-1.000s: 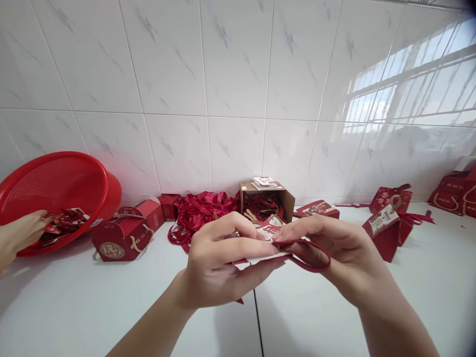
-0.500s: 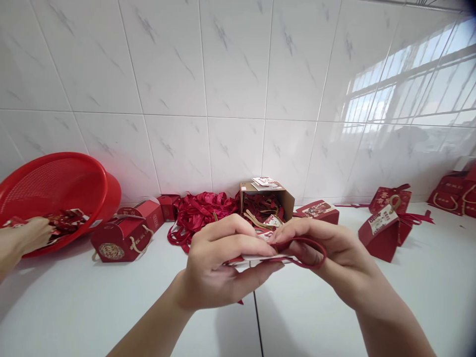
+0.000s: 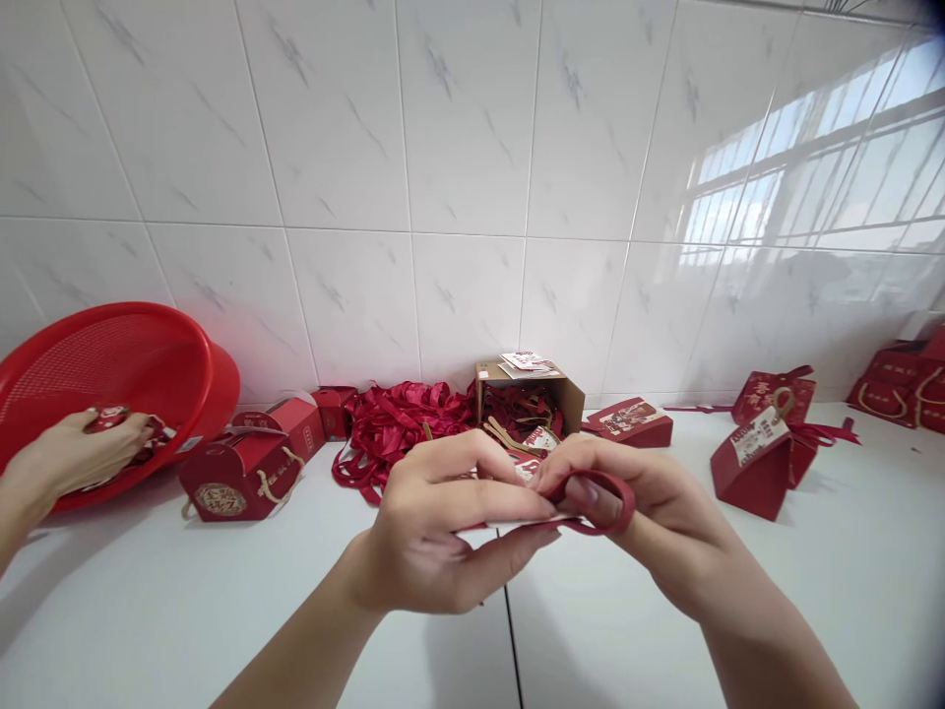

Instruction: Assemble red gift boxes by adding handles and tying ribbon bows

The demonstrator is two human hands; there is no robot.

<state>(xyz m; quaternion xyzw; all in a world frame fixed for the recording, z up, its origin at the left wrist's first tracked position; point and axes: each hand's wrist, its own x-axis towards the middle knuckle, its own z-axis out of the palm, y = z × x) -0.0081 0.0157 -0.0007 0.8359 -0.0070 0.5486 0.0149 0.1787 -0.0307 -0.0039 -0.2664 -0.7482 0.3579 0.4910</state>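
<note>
My left hand [image 3: 450, 532] pinches a flat white-and-red card [image 3: 479, 528] between thumb and fingers, in the air above the white table. A dark red ribbon [image 3: 626, 504] forms a loop at the card's right end. My right hand [image 3: 642, 502] has its fingers closed on this ribbon, the thumb showing through the loop. The fingertips of both hands nearly meet, and they hide most of the card. Just behind the hands lies a small cardboard box [image 3: 572, 402] on its side, with ribbons and tags in it.
A red plastic basket [image 3: 214, 379] tilts at the left, another person's hand [image 3: 74, 453] inside. Nearby are red gift boxes [image 3: 236, 483] and a heap of red ribbons [image 3: 413, 418]. More red boxes [image 3: 749, 473] stand at the right, before the tiled wall.
The ribbon loop has become smaller and shifted slightly left, with my right thumb now inside it. The other person's hand has risen a little in the basket and holds a small red item.
</note>
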